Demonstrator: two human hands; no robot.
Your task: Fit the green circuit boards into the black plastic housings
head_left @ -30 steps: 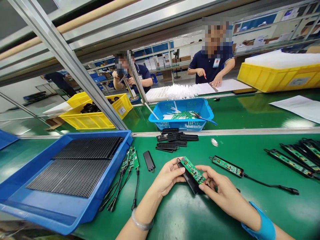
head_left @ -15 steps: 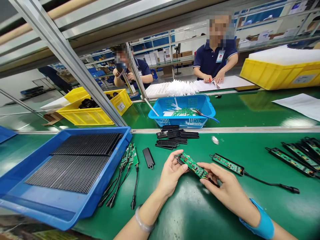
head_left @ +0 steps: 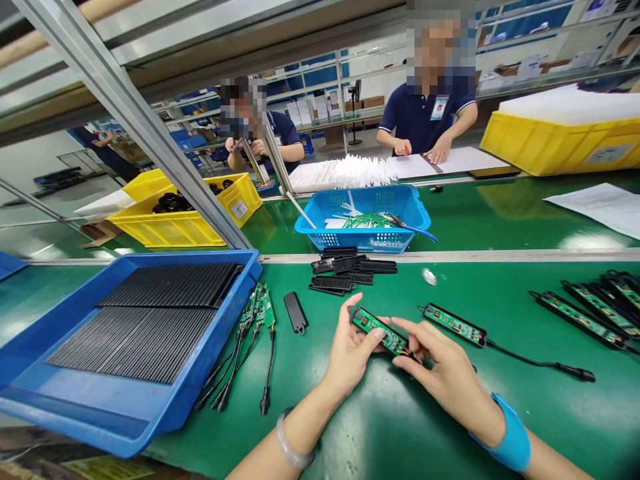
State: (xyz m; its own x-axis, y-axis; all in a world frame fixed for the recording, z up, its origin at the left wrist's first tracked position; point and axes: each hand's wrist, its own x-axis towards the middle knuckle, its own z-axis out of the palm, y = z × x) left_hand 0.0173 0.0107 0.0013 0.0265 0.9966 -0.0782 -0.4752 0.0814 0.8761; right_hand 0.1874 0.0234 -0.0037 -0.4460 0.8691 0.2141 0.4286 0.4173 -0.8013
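Observation:
A green circuit board (head_left: 376,328) with a small two-digit display lies in a narrow black plastic case, tilted down to the right. My left hand (head_left: 350,350) holds the case from its left side, thumb pressed on the middle of the board. At the lower right end, where coloured wires leave the board, my right hand (head_left: 440,363) grips it between thumb and fingers. The cable beyond is mostly hidden behind that hand. To the right lies another cased board (head_left: 455,325) with a black cable. A single black case (head_left: 296,313) rests left of my hands.
Bare boards with cables (head_left: 259,307) lie beside a blue tray (head_left: 165,427) of black cases. Loose black cases (head_left: 345,267) are piled before a blue basket (head_left: 363,239). More cased boards (head_left: 585,317) lie far right. Two co-workers sit opposite, near yellow bins (head_left: 560,143).
My left thumb has slid from the display end towards the board's middle. The board and both hands have shifted slightly left. Across the bench, a co-worker's hands have moved apart.

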